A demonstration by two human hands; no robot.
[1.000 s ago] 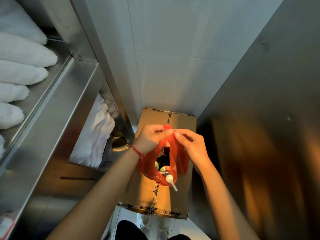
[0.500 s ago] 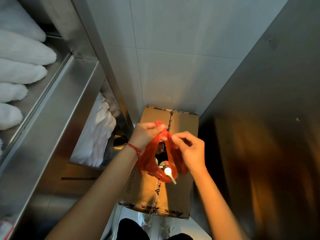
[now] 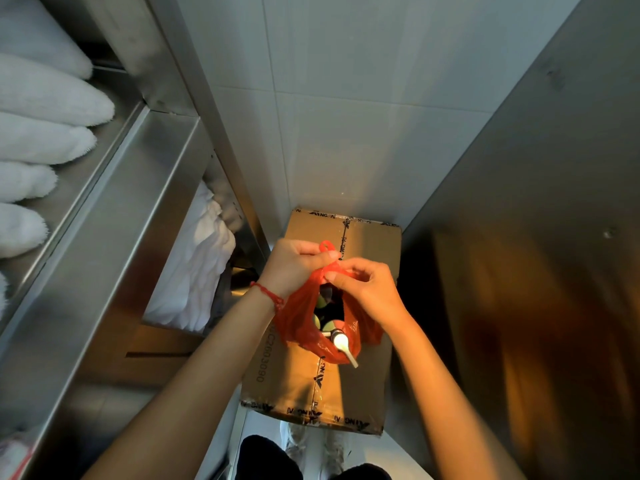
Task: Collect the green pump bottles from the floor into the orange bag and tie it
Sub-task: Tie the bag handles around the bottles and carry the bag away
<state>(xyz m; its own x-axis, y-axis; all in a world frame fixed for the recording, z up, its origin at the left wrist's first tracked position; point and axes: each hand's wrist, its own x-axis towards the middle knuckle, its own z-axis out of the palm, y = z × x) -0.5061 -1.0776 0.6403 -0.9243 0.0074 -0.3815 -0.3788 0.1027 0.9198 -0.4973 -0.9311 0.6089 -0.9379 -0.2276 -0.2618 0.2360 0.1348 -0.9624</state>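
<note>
Currently: left hand [image 3: 294, 268] and right hand [image 3: 367, 289] pinch orange bag [image 3: 301, 323] handles closed; protruding pump nozzle [image 3: 343, 344] risks tearing film, knot slipping.

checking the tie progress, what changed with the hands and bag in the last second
The left hand and right hand drew closer, crossing the handles of the orange bag and narrowing its mouth. Both kept their grip. The white pump head still sticks out, and the bag still hangs over the cardboard box.
</note>
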